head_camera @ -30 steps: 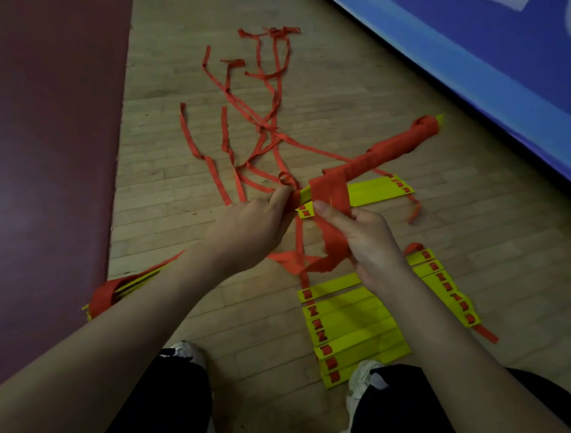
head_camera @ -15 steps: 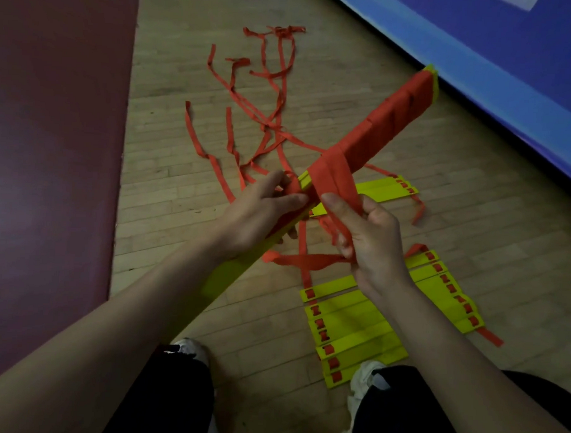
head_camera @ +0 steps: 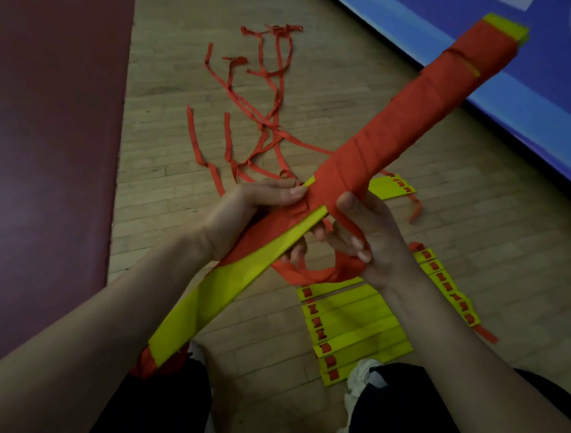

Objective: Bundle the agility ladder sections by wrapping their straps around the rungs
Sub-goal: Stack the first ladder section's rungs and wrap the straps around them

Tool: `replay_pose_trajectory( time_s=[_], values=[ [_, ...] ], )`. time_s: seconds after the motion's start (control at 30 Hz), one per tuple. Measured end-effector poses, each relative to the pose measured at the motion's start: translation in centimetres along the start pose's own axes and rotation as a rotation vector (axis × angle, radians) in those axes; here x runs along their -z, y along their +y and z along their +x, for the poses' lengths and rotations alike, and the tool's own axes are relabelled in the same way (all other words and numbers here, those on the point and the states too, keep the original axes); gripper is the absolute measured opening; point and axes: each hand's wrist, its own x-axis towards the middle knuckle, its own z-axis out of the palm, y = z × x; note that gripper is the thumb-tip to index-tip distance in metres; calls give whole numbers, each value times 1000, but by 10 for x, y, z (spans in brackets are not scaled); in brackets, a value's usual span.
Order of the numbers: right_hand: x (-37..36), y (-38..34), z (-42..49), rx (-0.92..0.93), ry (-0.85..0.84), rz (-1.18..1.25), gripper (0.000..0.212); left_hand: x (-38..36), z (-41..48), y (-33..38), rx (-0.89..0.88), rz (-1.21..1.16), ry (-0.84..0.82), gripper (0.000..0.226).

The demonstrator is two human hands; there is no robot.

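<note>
A rung bundle [head_camera: 394, 129], half wound in red strap [head_camera: 321, 274], is held aslant above the wooden floor [head_camera: 170, 154]. Its middle is gripped by the left hand [head_camera: 245, 221], the loose strap loop by the right hand [head_camera: 377, 242].

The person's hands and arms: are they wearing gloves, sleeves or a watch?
No. The left hand and right hand are bare: no gloves, and no ring or watch shows. The left forearm and right forearm are uncovered to the picture's edge, so no sleeves are in view. Dark legwear and a light shoe show below.
</note>
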Motion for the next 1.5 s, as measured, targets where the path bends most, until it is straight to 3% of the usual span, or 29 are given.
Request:
replay_pose_trajectory(
  time_s=[0.07, 0.1, 0.2, 0.3, 0.4, 0.53, 0.6, 0.7, 0.87, 1.0, 1.07, 1.2, 1.33, 1.4, 1.5],
  values=[
    [0, -2, -1, -24, -31, 12, 97, 0, 1, -1, 57, 3, -53, 38],
    [-1, -4, -2, -28, -25, 15, 101, 0, 1, -1, 86, -5, -72, 41],
    [-1, -5, -3, -23, 71, -25, 53, -2, 1, 1, 117, 22, -48, 37],
    [-2, -2, 0, -33, 220, -46, 26, -5, 7, -5, 101, 281, 198, 31],
    [-4, 2, 4, -45, 343, -54, 20, -1, 15, -20, -46, 569, 354, 35],
    [0, -1, 8, -25, 470, -41, 31, 5, 17, -35, -268, 1021, 298, 56],
    [2, -2, 9, -16, 508, -51, 33, 2, 15, -39, -416, 1271, 333, 52],
    [2, -2, 10, -35, 546, -149, 31, -1, 13, -41, -460, 1431, 400, 43],
    [8, -2, 8, -136, 440, -360, 25, 5, 14, -38, -343, 1387, 457, 35],
    [12, -1, 4, -200, 352, -359, 11, 16, 10, -32, -279, 1362, 500, 36],
    [13, -2, 4, -206, 359, -372, 9, 19, 8, -30, -269, 1361, 506, 36],
    [7, -1, 4, -200, 400, -338, 28, 16, 7, -27, -238, 1248, 497, 31],
    [-1, 2, 1, -120, 470, -371, 18, 5, 8, -21, -189, 1123, 502, 23],
    [-2, 2, 0, -88, 485, -350, 22, 2, 7, -18, -169, 993, 504, 20],
    [-2, 1, 2, -82, 476, -313, 49, 1, 6, -12, -124, 591, 434, 23]
  ],
)
